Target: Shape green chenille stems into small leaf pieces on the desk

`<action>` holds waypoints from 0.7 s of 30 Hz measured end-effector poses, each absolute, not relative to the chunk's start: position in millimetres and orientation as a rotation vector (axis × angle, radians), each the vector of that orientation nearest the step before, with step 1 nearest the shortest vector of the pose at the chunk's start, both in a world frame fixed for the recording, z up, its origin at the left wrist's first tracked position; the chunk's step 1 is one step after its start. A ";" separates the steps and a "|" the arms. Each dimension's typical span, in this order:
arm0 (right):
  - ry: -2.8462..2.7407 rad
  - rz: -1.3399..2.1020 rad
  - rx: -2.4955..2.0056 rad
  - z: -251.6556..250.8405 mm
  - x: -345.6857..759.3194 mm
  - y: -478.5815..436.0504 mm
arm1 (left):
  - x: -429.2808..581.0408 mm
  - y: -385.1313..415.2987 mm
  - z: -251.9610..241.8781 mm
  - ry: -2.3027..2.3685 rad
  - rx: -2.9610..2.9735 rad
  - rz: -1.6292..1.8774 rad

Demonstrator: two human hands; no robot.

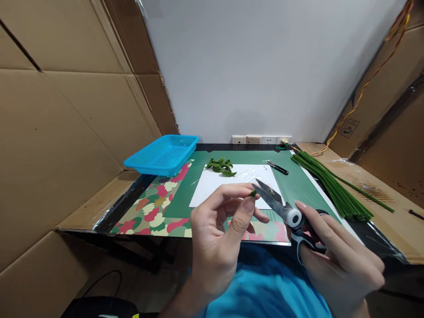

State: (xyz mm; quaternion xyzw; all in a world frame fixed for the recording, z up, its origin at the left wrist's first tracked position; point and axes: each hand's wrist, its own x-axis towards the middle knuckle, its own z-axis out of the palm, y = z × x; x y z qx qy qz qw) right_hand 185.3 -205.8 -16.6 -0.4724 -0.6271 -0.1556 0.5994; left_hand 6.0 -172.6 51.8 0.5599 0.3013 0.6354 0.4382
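Between thumb and index finger, my left hand (223,229) pinches a small green fuzzy piece (253,193); most of it is hidden by the fingers. My right hand (338,247) is wrapped round the handles of the scissors (287,213), which have a white pivot. Their blades are slightly parted, and the tips are beside the green piece. Beyond my left hand, several curled green pieces (221,167) lie in a small pile at the back of a white sheet (205,187).
A blue perforated basket (162,154) stands at the back left. Small black snips (278,168) lie on the green mat (298,187). Long green fuzzy stems (331,185) lie bundled at the right. Sockets (253,140) line the wall's base.
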 end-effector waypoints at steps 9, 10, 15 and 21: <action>-1.447 -0.380 -1.127 -20.0 183.0 -209.9 | 4.8 -171.9 52.9 0.741 1.399 1.584; -1.462 -0.391 -1.135 -20.9 182.7 -210.4 | 4.7 -172.2 52.6 0.740 1.398 1.585; -1.477 -0.394 -1.156 -22.4 182.9 -211.8 | 4.3 -173.5 51.4 0.756 1.424 1.568; -1.525 -0.357 -1.169 -20.4 183.9 -213.4 | 3.9 -172.9 50.0 0.784 1.504 1.593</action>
